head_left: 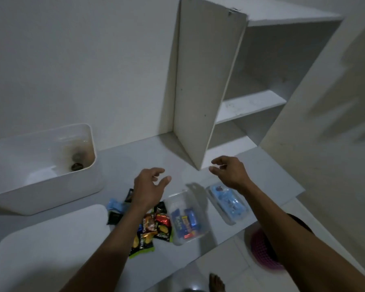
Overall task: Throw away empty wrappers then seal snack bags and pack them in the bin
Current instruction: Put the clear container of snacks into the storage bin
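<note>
Several snack bags (154, 228) lie in a pile on the white counter, black, red and green ones with a blue wrapper (115, 205) at the left. A clear plastic bin (185, 218) beside them holds blue and red snack packs. A second clear container (228, 204) holds blue packs. My left hand (150, 186) hovers over the pile with fingers spread, holding nothing. My right hand (230, 170) floats above the counter near the cupboard door, fingers apart and empty.
A white sink basin (57, 186) stands at the left, its drain (77, 165) visible. A cupboard (251, 106) with both doors open shows bare shelves. The left door (202, 87) hangs just beyond my right hand. A pink basket (261, 251) sits on the floor below the counter edge.
</note>
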Tool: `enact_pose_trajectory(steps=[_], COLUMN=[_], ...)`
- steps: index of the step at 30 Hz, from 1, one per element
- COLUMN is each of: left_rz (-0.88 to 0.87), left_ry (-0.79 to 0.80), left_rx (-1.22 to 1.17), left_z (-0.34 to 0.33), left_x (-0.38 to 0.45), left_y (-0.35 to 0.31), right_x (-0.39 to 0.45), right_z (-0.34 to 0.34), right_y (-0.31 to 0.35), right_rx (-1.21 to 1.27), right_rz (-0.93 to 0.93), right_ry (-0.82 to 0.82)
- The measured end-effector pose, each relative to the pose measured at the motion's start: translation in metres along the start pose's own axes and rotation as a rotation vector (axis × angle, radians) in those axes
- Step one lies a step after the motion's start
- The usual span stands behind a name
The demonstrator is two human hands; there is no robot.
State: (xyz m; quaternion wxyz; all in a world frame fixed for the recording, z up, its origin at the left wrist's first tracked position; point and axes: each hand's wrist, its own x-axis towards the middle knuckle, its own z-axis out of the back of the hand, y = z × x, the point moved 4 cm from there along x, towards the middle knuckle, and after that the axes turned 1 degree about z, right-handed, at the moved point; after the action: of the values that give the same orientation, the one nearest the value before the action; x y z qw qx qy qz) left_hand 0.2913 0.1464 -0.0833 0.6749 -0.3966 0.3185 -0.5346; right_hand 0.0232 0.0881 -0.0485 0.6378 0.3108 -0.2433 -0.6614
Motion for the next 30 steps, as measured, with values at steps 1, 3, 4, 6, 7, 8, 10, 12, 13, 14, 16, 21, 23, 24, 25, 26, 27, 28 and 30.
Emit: enact_pose_trajectory(steps=[1,3,4,6,7,8,10,12,13,14,16,21,23,24,25,26,27,28,30], left_rz=[0.012,0.032,0.057,0.114,0.129,0.134,0.144,0.211,0.253,0.272,0.289,0.292,0.283,0.274,0.271,0.263,0.263,0.259,0.281], left_ry=[0.003,-0.005,-0.009,-0.012,-0.030,-0.052,-0.045,-0.014,0.011,0.031,0.044,0.030,0.003,-0.008,-0.009,-0.008,0.000,0.000,-0.021], left_rx=[-0.005,-0.026,-0.039,-0.062,-0.058,-0.044,-0.005,0.021,0.013,0.013,0.028,-0.030,-0.024,-0.022,-0.016,-0.006,0.003,0.015,0.038], left_z=[-0.023,-0.068,-0.091,-0.135,-0.154,-0.172,-0.211,-0.245,-0.260,-0.272,-0.288,-0.305,-0.304,-0.303,-0.300,-0.297,-0.290,-0.282,-0.260], left_x=[-0.006,-0.015,-0.020,-0.031,-0.037,-0.042,-0.050,-0.058,-0.061,-0.063,-0.068,-0.073,-0.073,-0.073,-0.074,-0.074,-0.074,-0.074,-0.074], left_y=[-0.002,-0.006,-0.007,-0.010,-0.013,-0.014,-0.009,0.000,0.003,0.003,-0.002,-0.003,-0.004,-0.005,-0.006,-0.008,-0.012,-0.014,-0.016], right_x=[0.003,0.012,0.016,0.020,0.021,0.021,0.019,0.017,0.015,0.013,0.011,0.005,0.005,0.005,0.005,0.004,0.003,0.002,-0.002], right_z=[0.005,0.013,0.017,0.020,0.021,0.021,0.018,0.011,0.008,0.004,-0.003,-0.009,-0.009,-0.009,-0.009,-0.008,-0.008,-0.009,-0.014], right_y=[-0.020,-0.061,-0.080,-0.116,-0.132,-0.146,-0.172,-0.191,-0.199,-0.205,-0.213,-0.225,-0.227,-0.227,-0.226,-0.222,-0.216,-0.210,-0.191], right_rx=[0.004,-0.010,-0.021,-0.037,-0.035,-0.035,-0.040,-0.026,-0.008,0.014,0.058,0.141,0.161,0.147,0.144,0.141,0.148,0.162,0.207], right_rz=[-0.010,-0.015,-0.017,-0.020,-0.027,-0.038,-0.045,-0.020,-0.013,-0.014,0.004,0.049,0.022,0.017,0.024,0.043,0.066,0.084,0.111], right_ry=[0.003,-0.006,-0.005,0.006,0.016,0.033,0.072,0.126,0.159,0.194,0.252,0.248,0.245,0.245,0.236,0.228,0.218,0.210,0.199])
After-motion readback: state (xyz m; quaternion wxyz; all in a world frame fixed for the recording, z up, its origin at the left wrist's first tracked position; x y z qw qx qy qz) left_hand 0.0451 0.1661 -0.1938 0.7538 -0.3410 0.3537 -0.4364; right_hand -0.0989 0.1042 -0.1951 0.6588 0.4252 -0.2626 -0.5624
